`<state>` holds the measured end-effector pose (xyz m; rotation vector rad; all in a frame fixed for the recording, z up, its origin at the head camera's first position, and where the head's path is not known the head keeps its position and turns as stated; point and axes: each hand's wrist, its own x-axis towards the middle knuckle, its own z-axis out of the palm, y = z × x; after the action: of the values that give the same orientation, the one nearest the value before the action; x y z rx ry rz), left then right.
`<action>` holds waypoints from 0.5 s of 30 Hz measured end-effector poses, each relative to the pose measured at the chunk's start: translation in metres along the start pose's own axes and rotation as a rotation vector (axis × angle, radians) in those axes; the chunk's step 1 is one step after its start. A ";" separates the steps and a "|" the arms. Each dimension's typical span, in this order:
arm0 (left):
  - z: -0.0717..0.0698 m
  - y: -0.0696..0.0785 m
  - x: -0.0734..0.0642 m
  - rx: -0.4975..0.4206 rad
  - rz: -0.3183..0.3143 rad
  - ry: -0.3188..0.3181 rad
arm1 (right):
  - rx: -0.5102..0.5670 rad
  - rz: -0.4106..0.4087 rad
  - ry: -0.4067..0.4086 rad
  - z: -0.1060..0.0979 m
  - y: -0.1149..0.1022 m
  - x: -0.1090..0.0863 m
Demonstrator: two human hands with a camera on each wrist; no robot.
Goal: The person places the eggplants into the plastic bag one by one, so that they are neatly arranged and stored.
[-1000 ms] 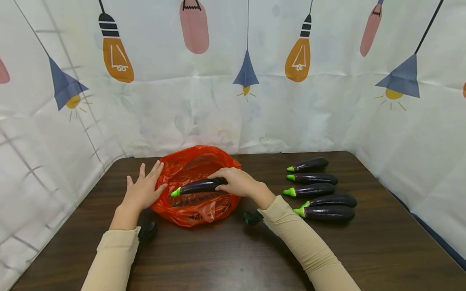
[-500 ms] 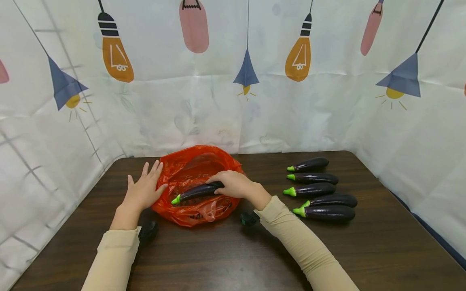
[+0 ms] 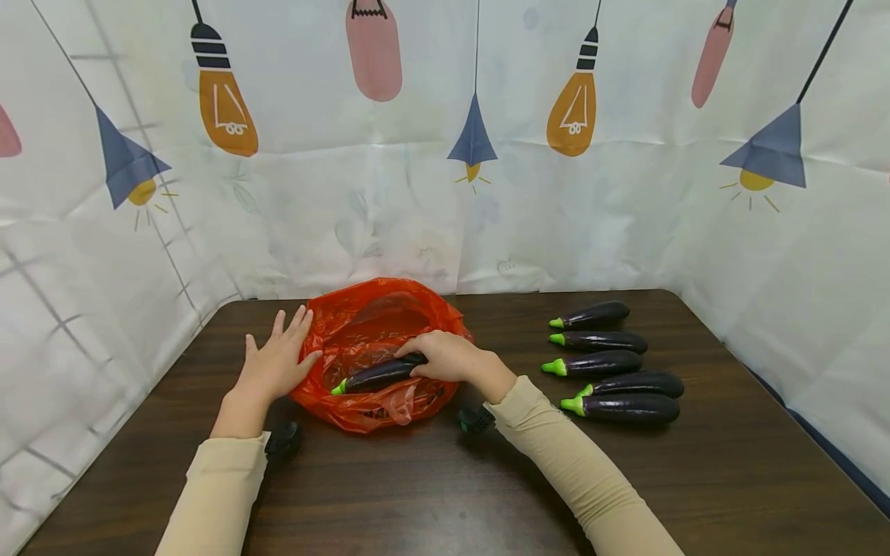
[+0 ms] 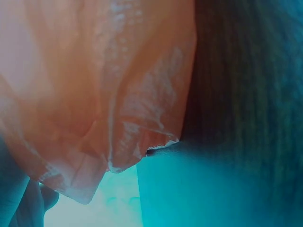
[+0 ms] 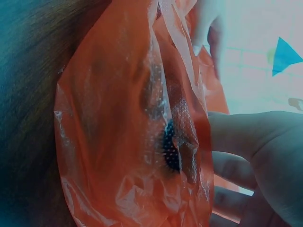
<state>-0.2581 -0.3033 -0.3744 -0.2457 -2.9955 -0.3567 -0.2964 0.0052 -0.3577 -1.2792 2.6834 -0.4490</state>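
A red plastic bag lies with its mouth wide on the table, left of the middle. Inside its opening, my right hand grips a dark purple eggplant by its thick end, the green stem pointing left. Spread fingers of my left hand touch the bag's left rim. In the right wrist view the bag's wall hides most of the eggplant, and fingers of the right hand reach behind it. Bag film fills much of the left wrist view, with a bit of the left hand at the lower left.
Several eggplants lie in a column at the right of the brown wooden table, stems to the left. A white cloth printed with lamps hangs behind and beside the table.
My right hand has lowered the eggplant deeper into the bag's mouth, slightly toward the near rim. The left hand has stayed at the bag's left rim.
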 end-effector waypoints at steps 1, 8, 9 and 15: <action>0.000 0.000 0.000 -0.003 -0.001 -0.002 | 0.005 0.002 -0.005 0.000 0.000 0.000; -0.001 0.000 -0.001 -0.022 -0.006 -0.008 | 0.026 0.001 -0.033 0.001 -0.001 0.001; -0.001 0.000 -0.001 -0.024 -0.007 -0.009 | 0.028 0.002 -0.035 0.002 -0.001 0.001; -0.002 0.000 -0.001 -0.028 -0.012 -0.015 | 0.051 0.002 -0.047 0.003 -0.001 0.001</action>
<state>-0.2572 -0.3037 -0.3726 -0.2335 -3.0102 -0.3995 -0.2956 0.0033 -0.3603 -1.2572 2.6176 -0.4777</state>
